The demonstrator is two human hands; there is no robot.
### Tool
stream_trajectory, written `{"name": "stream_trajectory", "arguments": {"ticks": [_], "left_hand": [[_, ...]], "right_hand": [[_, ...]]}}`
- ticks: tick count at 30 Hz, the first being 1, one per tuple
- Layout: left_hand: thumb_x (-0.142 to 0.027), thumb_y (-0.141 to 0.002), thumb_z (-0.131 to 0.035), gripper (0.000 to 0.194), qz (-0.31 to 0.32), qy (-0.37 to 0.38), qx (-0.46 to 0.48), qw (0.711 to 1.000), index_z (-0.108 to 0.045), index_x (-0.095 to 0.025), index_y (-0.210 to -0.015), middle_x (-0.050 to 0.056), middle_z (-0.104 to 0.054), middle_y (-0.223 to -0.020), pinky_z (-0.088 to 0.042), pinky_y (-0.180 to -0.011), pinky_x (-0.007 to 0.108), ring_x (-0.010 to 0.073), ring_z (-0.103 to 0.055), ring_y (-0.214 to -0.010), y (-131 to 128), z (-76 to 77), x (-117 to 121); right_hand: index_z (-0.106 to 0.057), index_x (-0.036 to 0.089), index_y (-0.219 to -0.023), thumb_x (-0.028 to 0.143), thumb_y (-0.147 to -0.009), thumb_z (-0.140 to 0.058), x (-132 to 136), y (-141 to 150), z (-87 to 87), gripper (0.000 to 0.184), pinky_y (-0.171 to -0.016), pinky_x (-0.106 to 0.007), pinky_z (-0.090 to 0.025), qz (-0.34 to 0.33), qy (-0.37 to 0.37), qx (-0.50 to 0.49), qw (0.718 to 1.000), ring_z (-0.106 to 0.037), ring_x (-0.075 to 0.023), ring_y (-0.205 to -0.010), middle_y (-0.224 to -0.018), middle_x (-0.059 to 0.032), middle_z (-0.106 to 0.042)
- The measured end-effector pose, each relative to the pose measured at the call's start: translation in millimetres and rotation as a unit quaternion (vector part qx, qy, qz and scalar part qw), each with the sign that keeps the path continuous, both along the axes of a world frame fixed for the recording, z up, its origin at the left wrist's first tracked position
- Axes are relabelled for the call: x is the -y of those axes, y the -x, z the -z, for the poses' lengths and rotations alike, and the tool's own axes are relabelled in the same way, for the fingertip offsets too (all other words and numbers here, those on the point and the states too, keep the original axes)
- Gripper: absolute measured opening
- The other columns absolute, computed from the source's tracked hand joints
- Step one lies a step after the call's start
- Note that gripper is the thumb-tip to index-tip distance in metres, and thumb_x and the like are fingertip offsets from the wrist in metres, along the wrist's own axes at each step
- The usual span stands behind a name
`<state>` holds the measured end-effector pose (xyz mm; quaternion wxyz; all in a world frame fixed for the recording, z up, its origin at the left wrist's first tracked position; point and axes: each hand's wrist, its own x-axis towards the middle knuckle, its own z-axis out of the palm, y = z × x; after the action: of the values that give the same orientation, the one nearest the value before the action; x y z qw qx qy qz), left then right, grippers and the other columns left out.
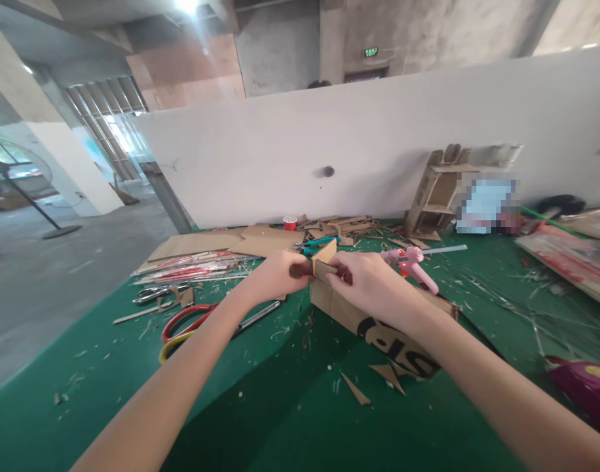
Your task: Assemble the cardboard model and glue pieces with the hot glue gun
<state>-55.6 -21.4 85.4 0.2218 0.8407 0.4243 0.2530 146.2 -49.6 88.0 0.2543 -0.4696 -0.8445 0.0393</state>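
Note:
My left hand (283, 272) is closed, fingertips pinching the near-left end of a brown cardboard piece (346, 309). My right hand (361, 278) grips the top edge of the same piece, a little to the right. Large black letters are printed on the cardboard's side, and it stands on edge on the table. A narrow upright cardboard flap (325, 252) shows between the hands. My fingertips and the far side of the piece are partly hidden. Just behind my right hand lies a pink hot glue gun (418, 267) with a clear glue stick.
On the green table (231, 406) lie red-and-yellow-handled scissors (189, 313), a utility knife (259, 316), teal-handled pliers (324, 244) and cardboard scraps (356, 388). A red cup (290, 224) stands at the back. Further right are a cardboard shelf model (435, 196) and a purple object (585, 387).

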Motion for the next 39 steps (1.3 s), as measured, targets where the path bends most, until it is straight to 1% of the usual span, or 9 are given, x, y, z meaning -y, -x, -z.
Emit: {"name": "stream_trajectory", "arguments": {"ticks": [4, 8, 11, 16, 19, 22, 26, 32, 39], "left_hand": [[-0.023, -0.073, -0.059, 0.014, -0.002, -0.002, 0.006, 1.0, -0.072, -0.019, -0.078, 0.003, -0.07, -0.073, -0.05, -0.06, 0.028, 0.0188, -0.063, -0.068, 0.5, 0.2, 0.1], [-0.023, -0.075, -0.058, 0.018, 0.0, 0.004, -0.006, 1.0, -0.072, -0.018, -0.084, 0.004, -0.071, -0.076, -0.05, -0.063, 0.029, 0.0189, -0.063, -0.07, 1.1, 1.7, -1.0], [-0.022, -0.075, -0.058, 0.018, 0.004, -0.002, -0.005, 1.0, -0.073, -0.018, -0.084, 0.004, -0.071, -0.076, -0.05, -0.063, 0.029, 0.0188, -0.063, -0.07, 0.8, 1.7, -0.9], [-0.024, -0.076, -0.057, 0.018, -0.008, 0.003, -0.034, 0.999, -0.071, -0.016, -0.081, 0.003, -0.07, -0.073, -0.047, -0.063, 0.027, 0.0168, -0.061, -0.067, -0.7, -3.5, 2.6], [-0.026, -0.078, -0.055, 0.02, -0.011, 0.013, -0.049, 0.999, -0.07, -0.015, -0.081, 0.002, -0.068, -0.072, -0.044, -0.06, 0.025, 0.0152, -0.058, -0.065, -1.6, -7.5, 5.7], [-0.028, -0.079, -0.053, 0.021, -0.011, 0.019, -0.053, 0.998, -0.069, -0.015, -0.08, 0.002, -0.067, -0.07, -0.042, -0.057, 0.025, 0.0138, -0.055, -0.061, -2.7, -9.4, 8.0], [-0.029, -0.079, -0.053, 0.021, -0.014, 0.019, -0.054, 0.998, -0.069, -0.015, -0.079, 0.001, -0.065, -0.067, -0.038, -0.054, 0.024, 0.0123, -0.051, -0.057, -4.0, -8.5, 8.5], [-0.032, -0.08, -0.054, 0.024, -0.023, -0.001, -0.06, 0.998, -0.069, -0.015, -0.079, 0.001, -0.063, -0.064, -0.034, -0.052, 0.024, 0.0114, -0.047, -0.055, -3.9, -6.4, 7.1], [-0.034, -0.083, -0.051, 0.027, -0.025, -0.021, -0.062, 0.998, -0.07, -0.016, -0.081, 0.001, -0.063, -0.065, -0.033, -0.052, 0.025, 0.012, -0.048, -0.056, -4.7, -4.0, 7.7]], "right_hand": [[-0.048, 0.02, -0.07, 0.025, -0.086, -0.047, -2.3, 0.8, 2.5, 0.017, -0.056, -0.027, -0.032, -0.002, 0.0, -0.008, 1.0, -0.051, -0.0139, -0.061, -0.067, -0.001, -0.058], [-0.047, 0.02, -0.069, 0.027, -0.087, -0.047, -1.0, 2.3, 0.6, 0.02, -0.056, -0.026, -0.031, 0.003, 0.007, 0.003, 1.0, -0.052, -0.0144, -0.062, -0.067, -0.0007, -0.058], [-0.046, 0.02, -0.068, 0.027, -0.087, -0.046, 0.1, 3.6, -1.1, 0.02, -0.056, -0.026, -0.031, 0.009, 0.003, 0.017, 1.0, -0.051, -0.0139, -0.061, -0.068, -0.0016, -0.058], [-0.047, 0.019, -0.07, 0.026, -0.088, -0.044, 3.1, 6.4, 0.4, 0.02, -0.054, -0.026, -0.028, 0.033, -0.014, 0.044, 0.998, -0.047, -0.0125, -0.059, -0.069, -0.0021, -0.057], [-0.047, 0.019, -0.071, 0.023, -0.088, -0.044, 4.3, 8.2, 3.7, 0.018, -0.055, -0.026, -0.028, 0.042, -0.015, 0.039, 0.998, -0.048, -0.0126, -0.061, -0.072, -0.0022, -0.058], [-0.049, 0.019, -0.074, 0.024, -0.089, -0.043, 4.3, 9.1, 7.1, 0.017, -0.055, -0.026, -0.027, 0.037, -0.012, 0.026, 0.999, -0.049, -0.0124, -0.063, -0.075, -0.0021, -0.059], [-0.052, 0.019, -0.077, 0.026, -0.09, -0.042, 2.6, 8.3, 11.0, 0.018, -0.055, -0.027, -0.026, 0.037, -0.014, 0.022, 0.999, -0.051, -0.0125, -0.062, -0.075, -0.0023, -0.061], [-0.055, 0.018, -0.077, 0.028, -0.09, -0.043, -1.7, 7.6, 16.0, 0.02, -0.053, -0.027, -0.024, 0.041, -0.019, 0.02, 0.999, -0.05, -0.0123, -0.061, -0.075, -0.0029, -0.061], [-0.053, 0.018, -0.077, 0.029, -0.091, -0.042, -0.6, 8.1, 14.5, 0.021, -0.055, -0.027, -0.026, 0.04, -0.017, 0.015, 0.999, -0.052, -0.0139, -0.066, -0.079, -0.0043, -0.063]]}}
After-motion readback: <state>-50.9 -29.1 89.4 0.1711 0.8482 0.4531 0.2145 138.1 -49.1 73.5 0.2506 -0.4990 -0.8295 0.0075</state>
